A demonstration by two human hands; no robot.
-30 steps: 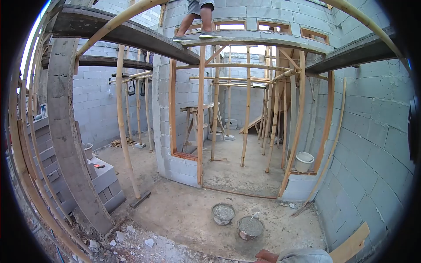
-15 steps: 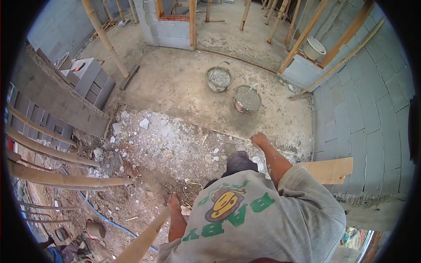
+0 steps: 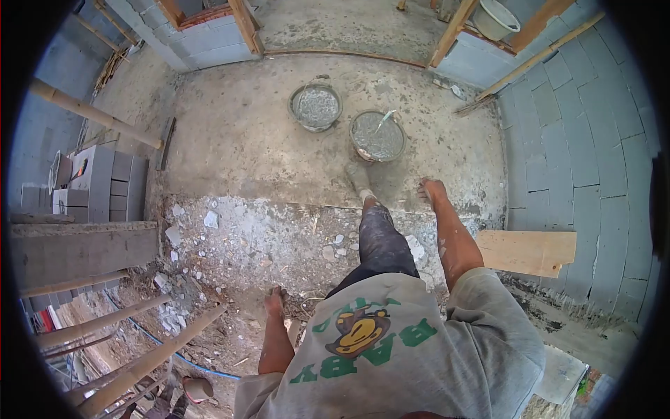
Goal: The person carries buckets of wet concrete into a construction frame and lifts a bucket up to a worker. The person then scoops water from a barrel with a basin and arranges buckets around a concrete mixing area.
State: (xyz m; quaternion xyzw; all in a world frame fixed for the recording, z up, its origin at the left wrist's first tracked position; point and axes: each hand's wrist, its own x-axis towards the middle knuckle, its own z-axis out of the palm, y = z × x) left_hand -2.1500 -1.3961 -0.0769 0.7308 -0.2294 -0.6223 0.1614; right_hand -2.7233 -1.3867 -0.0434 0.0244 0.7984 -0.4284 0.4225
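A foot has crossed the near edge of the concrete floor, the loosely open right hand near a filled bucket; whether the left hand is spread is unclear.

Bucket | upright | filled with grey mix | on concrete floor

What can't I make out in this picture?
In the head view:
One foot: hidden behind the person's grey shirt.
The pale tool's lower end: sunk in the grey mix of the nearer bucket.
The right hand: palm turned from view.
The left hand: finger details too small.
The white bucket: far side cut off by the top edge.
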